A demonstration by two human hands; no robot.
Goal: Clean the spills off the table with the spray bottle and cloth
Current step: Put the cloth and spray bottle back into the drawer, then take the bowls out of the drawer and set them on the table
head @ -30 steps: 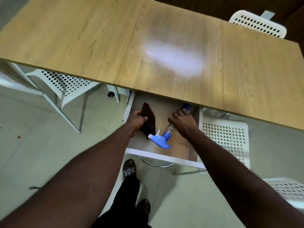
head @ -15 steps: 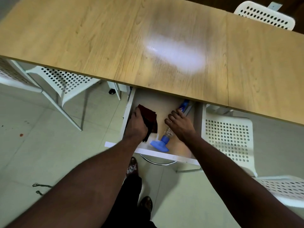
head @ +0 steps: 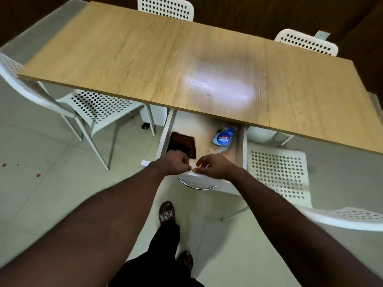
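Observation:
A dark red-brown cloth [head: 182, 143] lies flat at the left of an open white drawer [head: 240, 150] under the wooden table [head: 145, 59]. A clear spray bottle with a blue label [head: 223, 137] lies on its side at the drawer's right, and my right hand hides its blue head. My left hand [head: 172, 163] and my right hand [head: 214, 167] sit close together at the drawer's front rim, fingers curled over it. Neither hand touches the cloth. A pale sheen [head: 219, 88] shows on the tabletop.
White perforated chairs stand at the near left [head: 97, 104], the near right [head: 277, 168] and across the table [head: 165, 7]. A curved metal handle [head: 196, 185] hangs on the drawer front. My legs and shoes [head: 165, 214] are on the tiled floor below.
My left hand has let go of the cloth and my right hand of the bottle. Both hands have drawn back to the drawer's front rim. Cloth and bottle now lie in the drawer.

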